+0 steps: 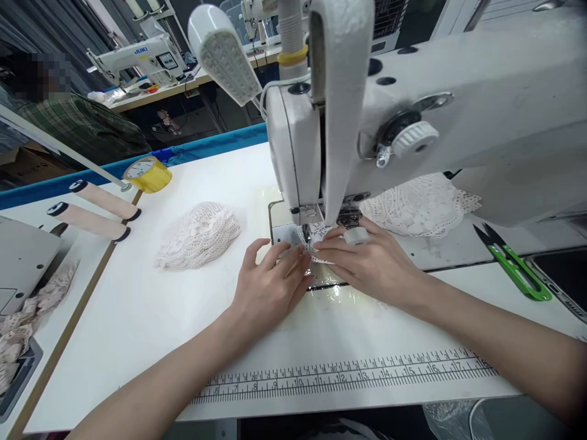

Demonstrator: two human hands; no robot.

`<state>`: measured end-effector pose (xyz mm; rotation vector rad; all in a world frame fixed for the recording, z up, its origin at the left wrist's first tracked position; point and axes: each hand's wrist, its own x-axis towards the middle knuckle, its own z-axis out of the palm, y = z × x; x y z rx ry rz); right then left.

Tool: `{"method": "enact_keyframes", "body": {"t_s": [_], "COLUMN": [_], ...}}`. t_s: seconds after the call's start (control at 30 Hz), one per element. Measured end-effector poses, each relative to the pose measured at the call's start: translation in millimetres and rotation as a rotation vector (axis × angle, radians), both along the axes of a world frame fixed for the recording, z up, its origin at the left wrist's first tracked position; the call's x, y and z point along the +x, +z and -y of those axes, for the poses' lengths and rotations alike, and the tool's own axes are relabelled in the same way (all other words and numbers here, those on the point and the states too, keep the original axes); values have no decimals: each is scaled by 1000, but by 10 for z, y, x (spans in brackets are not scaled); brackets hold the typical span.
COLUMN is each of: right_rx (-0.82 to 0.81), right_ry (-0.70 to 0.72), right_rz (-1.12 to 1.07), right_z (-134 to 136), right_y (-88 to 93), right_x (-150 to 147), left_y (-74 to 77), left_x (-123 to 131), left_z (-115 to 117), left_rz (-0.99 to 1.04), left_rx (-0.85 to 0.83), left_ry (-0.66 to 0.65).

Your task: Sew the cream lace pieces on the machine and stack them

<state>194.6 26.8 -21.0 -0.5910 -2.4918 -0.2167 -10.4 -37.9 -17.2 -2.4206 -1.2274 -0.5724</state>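
From here, the lace piece [322, 232] lies beneath the presser foot [307, 234], apparently part-worked. Left hand [271, 282]: fingers loosely spread. Right hand [378, 260]: fingers on lace (pinch indeterminable). Left lace pile [199, 237], right lace pile [415, 205]: finished or waiting, cannot tell.

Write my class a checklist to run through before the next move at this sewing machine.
1. White lace at the presser foot: ok.
2. Presser foot fully lowered: cannot tell; too small to judge.
3. Left hand well clear of the presser foot: not ok; fingertips are close.
4. Right hand at the lace: ok.
5. Thread snips apart from both hands: ok, lying at the right.
6. Lace pile apart from both hands: ok, lying at the left.
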Motion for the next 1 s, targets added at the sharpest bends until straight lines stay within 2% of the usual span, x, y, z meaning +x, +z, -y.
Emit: {"method": "enact_keyframes", "body": {"t_s": [1.0], "right_rx": [34], "right_ry": [-62], "right_rz": [97], "right_z": [44], "right_y": [-34], "right_x": [-13], "left_y": [-3], "left_x": [-25], "left_z": [-94], "left_rz": [26], "left_rx": [-71], "left_ry": [79]}}
